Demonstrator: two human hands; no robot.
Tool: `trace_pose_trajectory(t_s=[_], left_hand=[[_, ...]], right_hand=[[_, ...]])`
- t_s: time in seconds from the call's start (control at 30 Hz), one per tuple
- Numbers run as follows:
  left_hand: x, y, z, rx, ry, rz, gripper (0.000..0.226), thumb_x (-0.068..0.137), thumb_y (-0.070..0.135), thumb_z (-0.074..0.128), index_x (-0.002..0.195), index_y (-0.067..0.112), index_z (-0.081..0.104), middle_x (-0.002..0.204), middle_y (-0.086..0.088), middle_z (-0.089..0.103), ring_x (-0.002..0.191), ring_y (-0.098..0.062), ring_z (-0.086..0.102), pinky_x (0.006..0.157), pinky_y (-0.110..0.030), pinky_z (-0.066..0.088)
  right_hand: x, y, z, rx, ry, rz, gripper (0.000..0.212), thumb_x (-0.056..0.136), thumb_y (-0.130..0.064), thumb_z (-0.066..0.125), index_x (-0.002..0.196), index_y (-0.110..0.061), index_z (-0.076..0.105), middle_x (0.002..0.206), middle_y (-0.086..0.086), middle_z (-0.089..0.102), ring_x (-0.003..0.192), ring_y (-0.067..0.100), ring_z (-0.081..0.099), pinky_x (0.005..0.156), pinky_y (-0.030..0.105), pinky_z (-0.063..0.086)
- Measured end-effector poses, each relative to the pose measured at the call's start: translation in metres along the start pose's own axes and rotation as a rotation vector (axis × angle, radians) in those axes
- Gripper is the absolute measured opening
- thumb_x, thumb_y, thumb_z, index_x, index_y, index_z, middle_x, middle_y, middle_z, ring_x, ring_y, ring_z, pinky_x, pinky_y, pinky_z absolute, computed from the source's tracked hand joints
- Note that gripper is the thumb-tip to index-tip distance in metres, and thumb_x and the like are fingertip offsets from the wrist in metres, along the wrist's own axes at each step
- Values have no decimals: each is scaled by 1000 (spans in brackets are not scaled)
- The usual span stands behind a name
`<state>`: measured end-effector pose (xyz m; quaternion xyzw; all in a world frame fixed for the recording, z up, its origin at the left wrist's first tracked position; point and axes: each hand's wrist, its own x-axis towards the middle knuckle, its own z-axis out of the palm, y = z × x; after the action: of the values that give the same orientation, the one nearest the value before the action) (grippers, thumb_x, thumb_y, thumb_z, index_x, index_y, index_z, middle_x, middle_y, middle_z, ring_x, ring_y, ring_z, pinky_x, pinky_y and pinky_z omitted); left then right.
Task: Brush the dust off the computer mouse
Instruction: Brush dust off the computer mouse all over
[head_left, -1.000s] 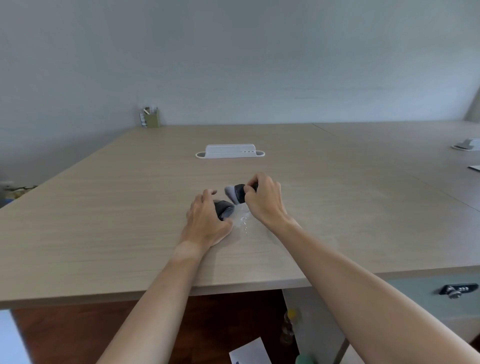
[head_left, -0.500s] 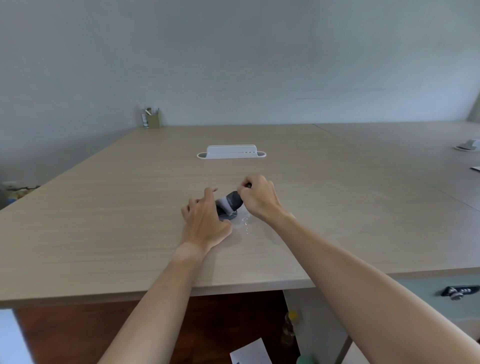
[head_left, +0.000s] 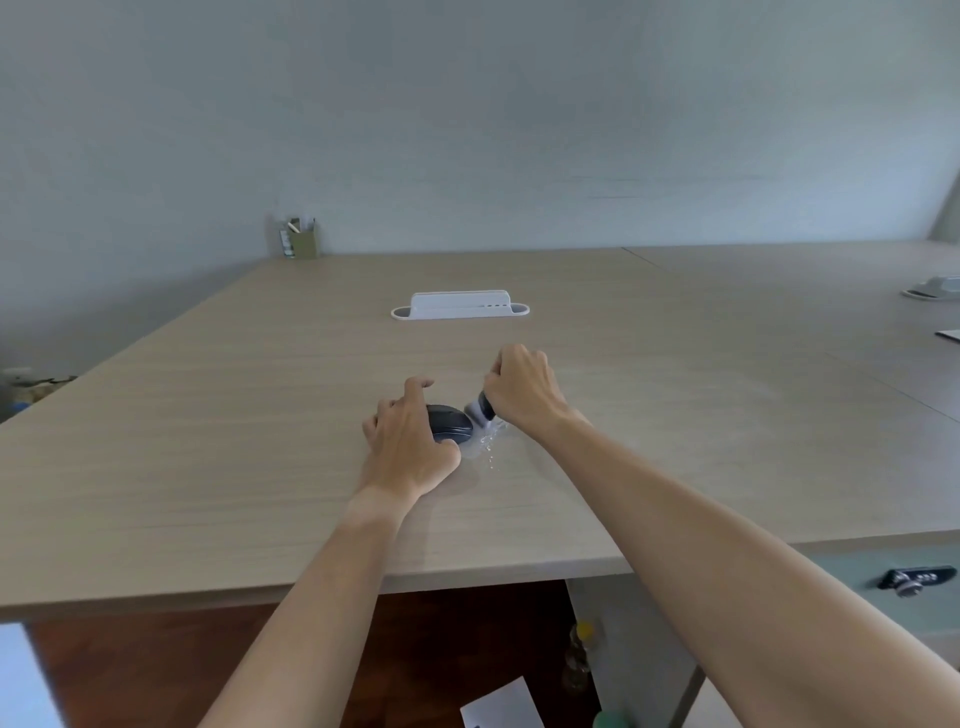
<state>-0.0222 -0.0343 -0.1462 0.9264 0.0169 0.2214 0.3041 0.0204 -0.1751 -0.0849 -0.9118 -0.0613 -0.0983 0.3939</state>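
Observation:
A dark grey computer mouse (head_left: 451, 425) lies on the wooden desk (head_left: 208, 441). My left hand (head_left: 405, 447) grips it from the left side and holds it down. My right hand (head_left: 522, 392) is closed around a small brush (head_left: 480, 409) with a dark ferrule and pale bristles. The bristles touch the mouse's right edge. Most of the brush handle is hidden inside my fist. A scatter of pale dust (head_left: 491, 449) lies on the desk just right of the mouse.
A white cable-port cover (head_left: 460, 305) sits in the desk further back. A green pen holder (head_left: 300, 240) stands at the far left corner against the wall. Another white cover (head_left: 935, 288) is at the far right. A drawer lock (head_left: 914, 579) shows below the desk's front edge.
My right hand swept the brush from on top of the mouse off to its right side. The mouse's dark top is now uncovered. My left hand stayed on the mouse.

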Motion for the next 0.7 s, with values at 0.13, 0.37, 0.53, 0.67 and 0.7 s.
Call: trace_pose_trajectory(t_s=[0.13,0.37,0.53,0.67,0.7], left_hand=[[0,0,0,1,14,14,70,63,9,58,129,25,39,113,4,51,119,-21,42,94,-29,20],[0,1,-1,25,20,30,70,61,7,56,127,24,41,111,6,49,117,-20,45,95,-28,21],[-3,2,-3,3,14,52,64,62,5,55,120,29,44,107,15,45,118,-17,43,93,-26,19],[-1,0,-2,7,26,47,72,62,5,55,130,24,41,118,7,52,122,-18,42,100,-28,21],[-1,1,-2,16,29,46,73,61,5,56,130,23,42,120,6,53,122,-18,42,101,-29,22]], right_hand=[[-1,-3,0,174,25,12,25,77,-1,45,75,13,66,75,15,75,80,32,62,51,27,46],[-1,-5,0,16,0,-6,7,77,2,56,71,-1,57,81,18,66,78,37,60,58,35,45],[1,-16,10,126,-27,5,18,82,0,52,71,8,64,79,21,67,72,29,50,56,32,41],[3,-14,5,-47,-17,36,25,80,8,51,61,-6,44,76,15,57,71,34,48,58,34,38],[6,-13,4,-32,4,22,30,80,8,51,58,-8,39,78,16,62,69,34,49,56,33,38]])
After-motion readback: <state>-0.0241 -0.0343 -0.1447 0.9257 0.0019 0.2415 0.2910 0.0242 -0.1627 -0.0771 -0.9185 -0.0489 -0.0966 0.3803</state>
